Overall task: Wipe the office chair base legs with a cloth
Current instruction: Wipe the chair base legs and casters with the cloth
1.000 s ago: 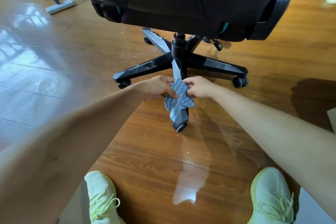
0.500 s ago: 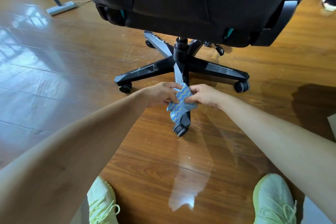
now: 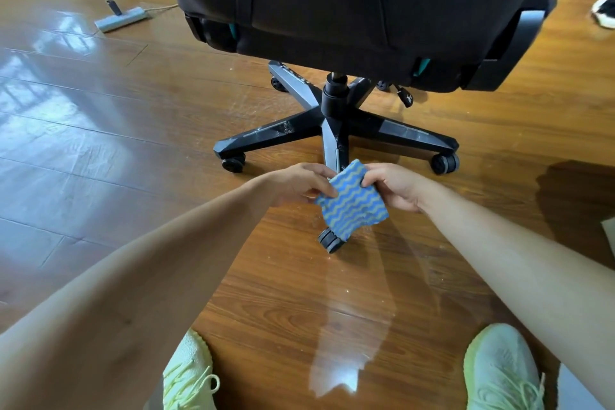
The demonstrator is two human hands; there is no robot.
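A black office chair stands ahead of me on a five-legged base [image 3: 336,123] with castors. Both hands hold a blue cloth with yellow wavy stripes [image 3: 352,206] over the leg that points toward me. My left hand [image 3: 299,185] pinches the cloth's left edge. My right hand [image 3: 392,186] grips its upper right corner. The cloth hangs spread out and hides most of that leg; only the leg's top part and its castor [image 3: 329,240] show. The left leg [image 3: 269,136] and the right leg [image 3: 402,135] lie bare, with dusty streaks.
The chair's black seat and backrest [image 3: 349,3] overhang the base. A grey flat mop head [image 3: 119,20] lies on the wooden floor at the back left. My two pale green shoes [image 3: 186,373] [image 3: 502,366] are at the bottom. Another shoe [image 3: 604,12] sits at the far right.
The cloth has been drawn out wider and flatter between both hands, which have moved slightly apart. The view has shifted down a little, so the chair sits lower in the frame.
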